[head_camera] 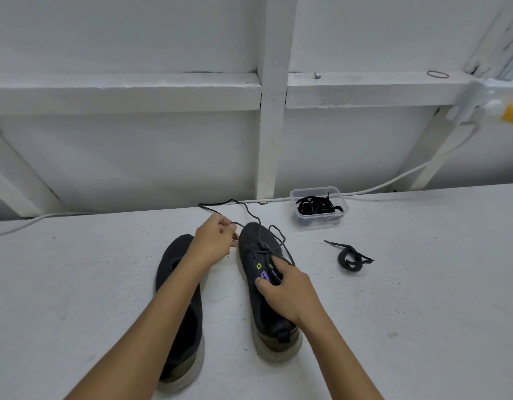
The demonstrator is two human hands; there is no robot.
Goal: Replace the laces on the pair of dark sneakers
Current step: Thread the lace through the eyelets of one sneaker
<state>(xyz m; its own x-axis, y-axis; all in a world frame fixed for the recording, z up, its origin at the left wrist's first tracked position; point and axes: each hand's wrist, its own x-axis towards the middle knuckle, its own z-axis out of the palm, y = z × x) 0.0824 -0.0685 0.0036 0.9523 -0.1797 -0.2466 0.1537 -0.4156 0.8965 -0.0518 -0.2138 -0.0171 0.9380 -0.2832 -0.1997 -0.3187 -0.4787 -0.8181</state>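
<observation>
Two sneakers (243, 287), one loose lace (350, 256)

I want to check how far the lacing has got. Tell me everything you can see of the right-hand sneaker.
The right-hand sneaker is dark, seemingly fabric, with a pale sole, green and purple eyelet tabs and a heel loop. It stands upright on the white table, toe away, beside the other sneaker. A thin dark lace is threaded only near the toe. The right hand rests on it; the left hand pinches the lace.
</observation>
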